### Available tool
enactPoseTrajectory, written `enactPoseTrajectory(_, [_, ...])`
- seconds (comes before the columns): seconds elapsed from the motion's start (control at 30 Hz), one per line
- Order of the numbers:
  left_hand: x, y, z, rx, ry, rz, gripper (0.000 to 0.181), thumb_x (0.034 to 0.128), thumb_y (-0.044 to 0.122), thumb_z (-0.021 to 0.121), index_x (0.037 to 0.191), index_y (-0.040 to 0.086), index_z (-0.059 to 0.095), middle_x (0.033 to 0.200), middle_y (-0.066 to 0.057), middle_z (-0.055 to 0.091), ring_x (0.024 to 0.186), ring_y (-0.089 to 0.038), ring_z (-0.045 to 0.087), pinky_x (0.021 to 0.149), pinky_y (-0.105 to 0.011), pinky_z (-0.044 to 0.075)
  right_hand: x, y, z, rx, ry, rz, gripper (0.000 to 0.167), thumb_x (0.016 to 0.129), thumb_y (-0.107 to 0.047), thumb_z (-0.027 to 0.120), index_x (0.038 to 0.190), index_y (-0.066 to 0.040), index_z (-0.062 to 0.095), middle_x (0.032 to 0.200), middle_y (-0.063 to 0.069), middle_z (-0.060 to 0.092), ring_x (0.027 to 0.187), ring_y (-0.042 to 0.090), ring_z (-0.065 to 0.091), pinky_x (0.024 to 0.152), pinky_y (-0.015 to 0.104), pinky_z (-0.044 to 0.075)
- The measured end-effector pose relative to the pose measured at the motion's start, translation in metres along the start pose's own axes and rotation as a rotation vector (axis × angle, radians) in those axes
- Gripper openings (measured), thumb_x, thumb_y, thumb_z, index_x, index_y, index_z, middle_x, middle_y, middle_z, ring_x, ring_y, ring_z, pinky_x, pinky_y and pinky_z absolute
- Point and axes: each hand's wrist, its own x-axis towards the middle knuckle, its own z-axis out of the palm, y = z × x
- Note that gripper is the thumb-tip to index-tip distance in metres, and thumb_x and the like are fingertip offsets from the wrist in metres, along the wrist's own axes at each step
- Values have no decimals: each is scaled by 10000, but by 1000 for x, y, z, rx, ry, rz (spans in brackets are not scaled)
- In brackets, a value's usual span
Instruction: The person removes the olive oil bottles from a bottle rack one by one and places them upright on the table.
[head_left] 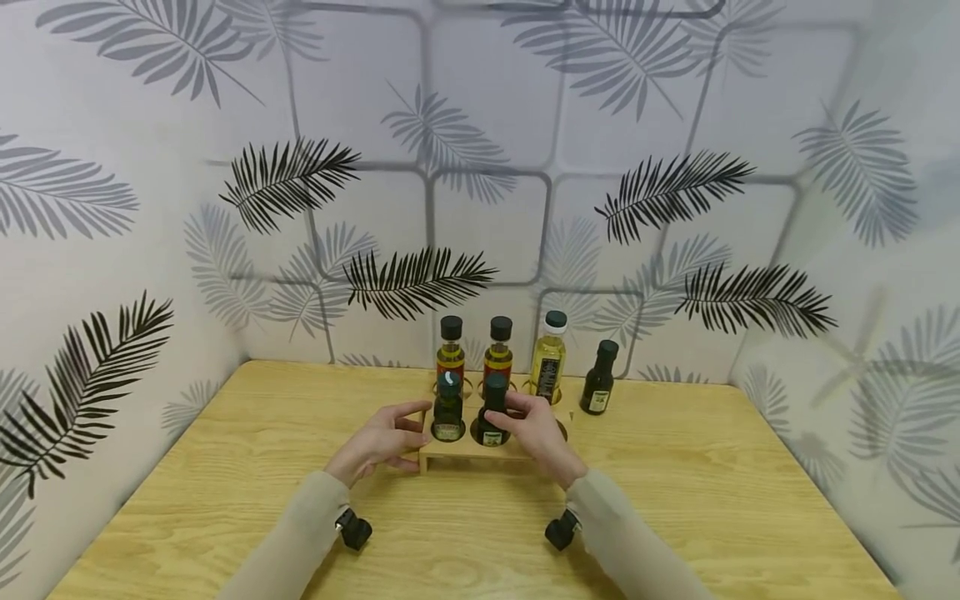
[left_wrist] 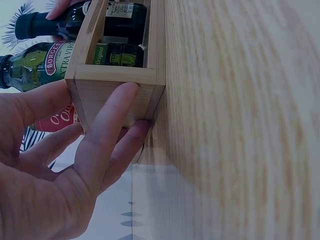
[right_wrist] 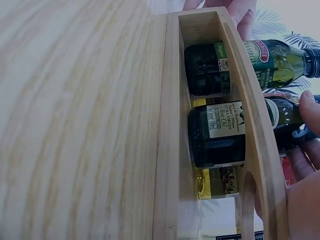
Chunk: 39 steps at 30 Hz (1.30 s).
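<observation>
A wooden bottle rack [head_left: 468,451] with round holes stands on the table. My left hand [head_left: 386,435] rests its extended fingers against the rack's left end panel. At the front middle hole, my right hand [head_left: 536,427] grips a dark olive oil bottle [right_wrist: 222,135] by its upper part. In the right wrist view that bottle's base is down inside the rack. Beside it, a green olive oil bottle [left_wrist: 37,65] stands in the front left hole. The front right hole is partly hidden by my right hand.
In the back row stand two oil bottles with red labels [head_left: 451,358] and a taller yellow oil bottle [head_left: 550,360]. Another dark bottle [head_left: 597,385] stands on the wooden table [head_left: 675,467], right of the rack. A leaf-patterned wall [head_left: 487,225] rises behind the table.
</observation>
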Motion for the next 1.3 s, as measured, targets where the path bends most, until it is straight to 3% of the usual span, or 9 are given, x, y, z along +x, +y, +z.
enactPoseTrajectory(0.2, [0,-1,0,4,-1,-4,610,934,46,643,1492,183,437,1340,-242,485,1054,-284,624,710,-456,614,0,-6,-1,9,39,-2,337,895,-241,735,1224,-169,712,1269,46,666,1274,246,540,1041,476,474])
enactPoseTrajectory(0.4, [2,-2,0,1,-1,1,609,943,42,629,1498,188,426,1361,-250,471,1071,-292,617,718,-452,615,1,-18,-4,19,48,-58,328,899,-192,728,1210,-90,712,1207,79,693,1098,215,613,867,317,521])
enactPoseTrajectory(0.5, [3,-2,-1,4,2,4,606,946,43,625,1499,192,426,1373,-256,469,1073,-294,620,717,-450,615,1,-23,-6,-12,55,-87,338,900,-197,727,1211,-68,705,1188,67,700,1101,210,608,903,365,500])
enactPoseTrajectory(0.57, [3,-3,-1,8,3,3,606,946,44,626,1499,191,427,1376,-258,469,1069,-293,623,714,-450,615,1,-25,-8,-25,61,-93,337,900,-195,728,1210,-64,705,1190,62,699,1189,210,586,1024,427,470])
enactPoseTrajectory(0.67, [2,-3,-1,16,-1,1,606,945,49,629,1499,190,426,1372,-257,471,1066,-288,622,713,-446,615,1,-27,-10,-14,60,-105,329,903,-177,723,1211,-63,703,1198,88,696,1220,249,575,1071,481,438])
enactPoseTrajectory(1.07, [1,-4,1,12,5,-12,599,951,33,613,1499,181,425,1358,-258,466,1075,-296,605,716,-450,615,-4,-33,-23,-39,56,-89,384,922,-225,704,1266,-59,664,1204,91,685,1215,236,559,985,412,489])
enactPoseTrajectory(1.3, [0,-4,1,8,5,-12,599,947,38,621,1497,179,430,1350,-248,468,1068,-291,604,718,-448,615,-9,-35,-32,-58,64,-76,379,926,-239,697,1259,-61,662,1209,114,672,1224,263,551,1063,470,442])
